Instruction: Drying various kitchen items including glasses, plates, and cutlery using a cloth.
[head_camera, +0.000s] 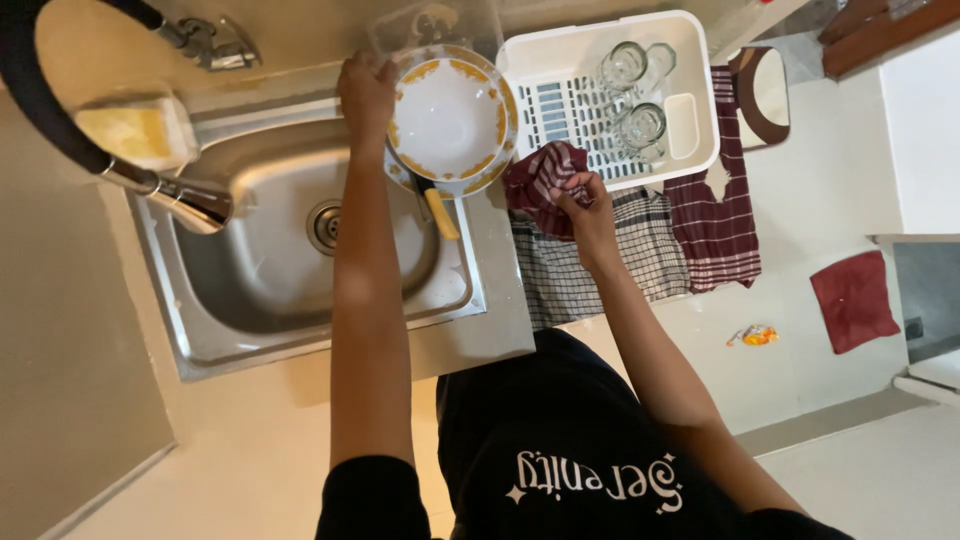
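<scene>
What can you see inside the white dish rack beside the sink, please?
Inside the white dish rack, two clear glasses stand on its slatted floor. The dark red cloth in the right hand covers its near corner.

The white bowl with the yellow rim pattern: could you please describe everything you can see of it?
The bowl is round and glossy, ceramic by its look, white inside with a yellow-orange patterned band around the rim. It looks empty and is tilted so its inside faces the camera, above the sink's right edge. The left hand grips its left rim. A yellow-handled utensil pokes out below it. The right hand, apart from it, holds a maroon cloth.
</scene>
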